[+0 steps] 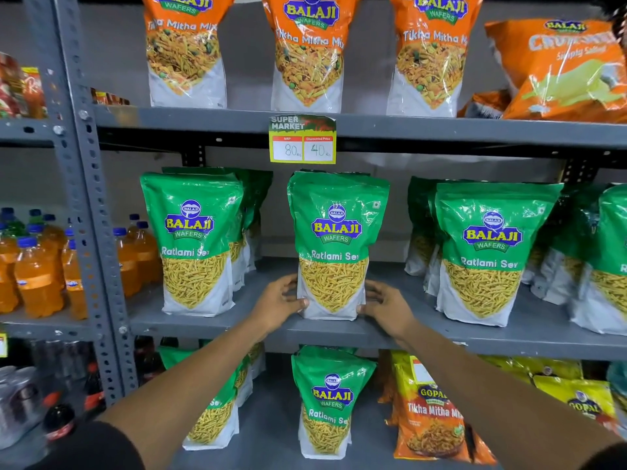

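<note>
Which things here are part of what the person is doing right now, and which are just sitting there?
In hand: middle Ratlami Sev pouch; left hand and right hand, gripping its lower sides; the shelf it stands on.
Just sitting there: neighbouring green pouches; orange Tikha Mitha Mix bags above; price tag; orange drink bottles; Gopal packs below.

The left hand (276,305) and right hand (386,308) are bare, and both forearms are uncovered along their visible length. Each upper arm carries a black sleeve: the left sleeve (101,447) at the lower left edge, the right sleeve (607,457) at the lower right corner. The fabric is plain and matte.
</note>
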A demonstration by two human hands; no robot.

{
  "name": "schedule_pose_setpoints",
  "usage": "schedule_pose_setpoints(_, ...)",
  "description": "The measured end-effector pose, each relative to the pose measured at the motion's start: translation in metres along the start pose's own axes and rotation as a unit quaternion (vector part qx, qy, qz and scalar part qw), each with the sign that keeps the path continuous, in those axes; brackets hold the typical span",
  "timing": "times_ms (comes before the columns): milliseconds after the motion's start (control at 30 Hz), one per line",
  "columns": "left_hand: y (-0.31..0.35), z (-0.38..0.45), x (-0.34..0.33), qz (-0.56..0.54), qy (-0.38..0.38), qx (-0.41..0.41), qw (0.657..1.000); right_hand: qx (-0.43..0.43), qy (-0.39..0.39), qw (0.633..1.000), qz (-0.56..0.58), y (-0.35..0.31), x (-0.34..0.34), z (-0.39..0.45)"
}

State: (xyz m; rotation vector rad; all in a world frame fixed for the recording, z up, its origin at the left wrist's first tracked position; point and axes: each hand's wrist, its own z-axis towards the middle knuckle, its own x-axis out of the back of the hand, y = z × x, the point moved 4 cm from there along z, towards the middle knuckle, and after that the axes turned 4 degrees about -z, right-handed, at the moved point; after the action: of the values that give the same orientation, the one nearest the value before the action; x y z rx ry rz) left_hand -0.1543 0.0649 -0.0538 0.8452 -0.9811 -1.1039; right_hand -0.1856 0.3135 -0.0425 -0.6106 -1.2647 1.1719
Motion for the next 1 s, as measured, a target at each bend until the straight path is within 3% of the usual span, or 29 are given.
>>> schedule_pose_setpoints(333,0.009,-0.009,0.003,-0.023,0.005,-0.024,0.999,-0.011,-0.018,0.999,0.044,-0.001,0.008,-0.004)
schedule_pose_setpoints(700,0.024,-0.039,0.011,-0.019,0.112,-0.085,0.990,-0.003,-0.012,0.998,0.068,-0.006,0.050,-0.016)
schedule_pose_setpoints(900,0.057,-0.035,-0.039,-0.034,0.065,-0.105,0.992,0.020,0.009,0.996,0.089,-0.012,0.104,-0.032)
schedule_pose_setpoints(1000,0.069,-0.022,-0.085,-0.027,0.045,-0.109,0.993,0.024,0.062,0.994,0.091,-0.001,0.152,-0.040)
